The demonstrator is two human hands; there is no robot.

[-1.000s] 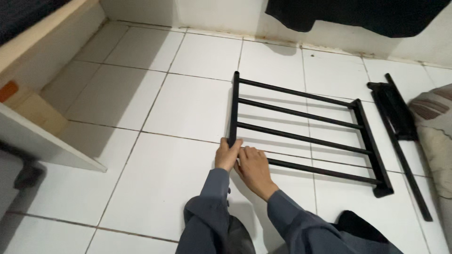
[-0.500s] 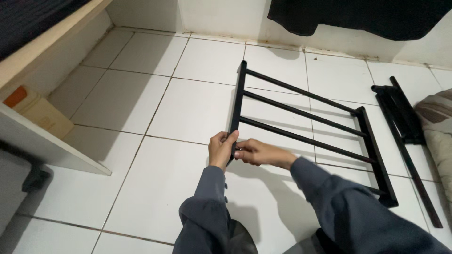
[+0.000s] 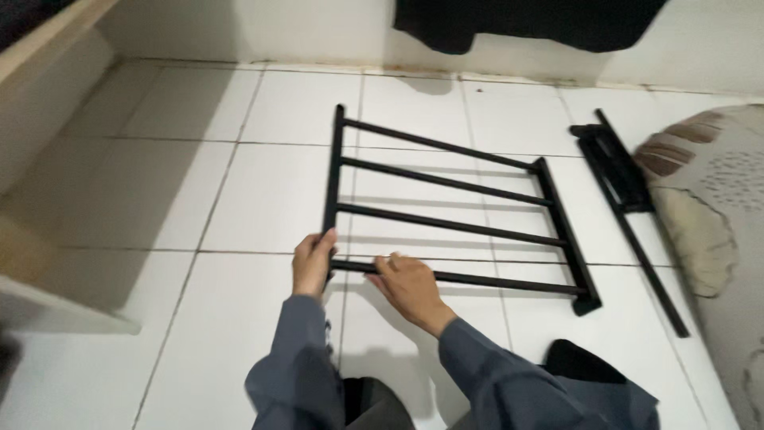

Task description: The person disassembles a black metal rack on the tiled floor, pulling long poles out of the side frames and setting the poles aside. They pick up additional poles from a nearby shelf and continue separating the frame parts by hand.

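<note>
A black metal rack frame (image 3: 446,181) with several parallel bars lies on the white tiled floor, its left side rail lifted a little. My left hand (image 3: 312,263) grips the near end of that left rail. My right hand (image 3: 407,283) is closed around the nearest crossbar, just right of the corner. Grey sleeves cover both forearms.
More black metal rack parts (image 3: 625,187) lie on the tiles to the right, beside a patterned cushion (image 3: 708,207). A dark cloth (image 3: 525,20) hangs on the far wall. A light wooden furniture edge (image 3: 40,56) runs along the left. A dark item (image 3: 577,362) sits by my right arm.
The view has swung left and blurred. My right hand has slid from the corner onto the nearest crossbar, and the frame's left side has dropped closer to the floor.
</note>
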